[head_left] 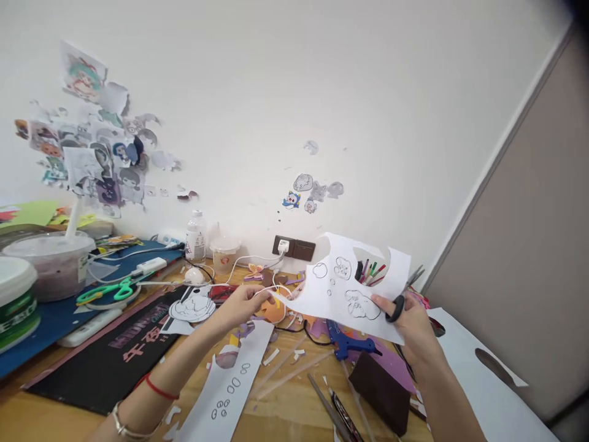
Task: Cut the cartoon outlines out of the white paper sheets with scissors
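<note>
A white sheet of paper (317, 301) with line drawings and several cut-out gaps is held up above the table. My left hand (246, 307) pinches the narrow strip at its left end. My right hand (414, 325) is closed around scissors, whose black handle (396, 309) rings the thumb. The thumb lies over the front of the sheet's lower right part; whether the other fingers also grip the paper is hidden. Behind the sheet's right edge the scissor blades (415, 276) point up and away. Below lies a white paper strip (234, 383) with small drawn ovals.
A blue glue gun (347, 344), a dark brown block (381, 393) and a craft knife (345, 417) lie among paper scraps. At left are a black bag (110, 350), green-handled scissors (108, 291) and tubs. A bottle (196, 239) stands by the wall. White board (497, 380) extends right.
</note>
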The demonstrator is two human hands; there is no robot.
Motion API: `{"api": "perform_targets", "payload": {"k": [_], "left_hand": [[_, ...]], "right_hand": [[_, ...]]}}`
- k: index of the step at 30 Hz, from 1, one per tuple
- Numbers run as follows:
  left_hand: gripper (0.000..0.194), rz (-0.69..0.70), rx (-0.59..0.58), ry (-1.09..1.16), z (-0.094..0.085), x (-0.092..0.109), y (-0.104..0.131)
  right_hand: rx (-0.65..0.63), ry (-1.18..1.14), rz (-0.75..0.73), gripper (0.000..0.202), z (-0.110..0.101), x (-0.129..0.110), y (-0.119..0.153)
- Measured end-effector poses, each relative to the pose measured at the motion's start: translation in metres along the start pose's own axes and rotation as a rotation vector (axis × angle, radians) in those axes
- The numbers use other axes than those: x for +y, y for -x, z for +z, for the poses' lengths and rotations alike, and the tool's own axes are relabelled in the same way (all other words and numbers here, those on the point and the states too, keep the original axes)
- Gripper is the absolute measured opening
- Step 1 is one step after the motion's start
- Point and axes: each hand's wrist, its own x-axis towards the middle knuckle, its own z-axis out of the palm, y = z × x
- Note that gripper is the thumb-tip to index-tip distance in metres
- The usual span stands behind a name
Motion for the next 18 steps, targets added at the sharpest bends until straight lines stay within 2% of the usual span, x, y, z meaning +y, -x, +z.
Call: {"api": "perform_targets", "payload": {"k": [5,9,11,14,16,18], "left_hand": [[0.028,-0.065,-0.026,-0.092,0.0,-0.012,-0.004],[0.037,0.005,-0.114,-0.133,-0.006,-0.013,0.005],[0.053,0.086,-0.249,-0.097,-0.009,-0.005,0.014],[0.076,0.223,-0.565,0.046,-0.003,0.014,0.032],[0.091,0.321,-0.747,0.192,0.012,0.028,0.044],[0.102,0.378,-0.795,0.355,0.033,0.04,0.053]], "right_hand": [[0.046,0.012,-0.024,0.045,-0.003,-0.008,0.004],[0.022,-0.048,-0.063,0.048,0.001,-0.012,0.01],[0.002,-0.093,-0.099,0.051,0.005,-0.014,0.014],[0.005,-0.167,-0.156,0.054,0.018,-0.013,0.024],[0.051,-0.22,-0.196,0.057,0.03,-0.01,0.033],[0.113,-0.261,-0.23,0.057,0.042,-0.005,0.045]]}}
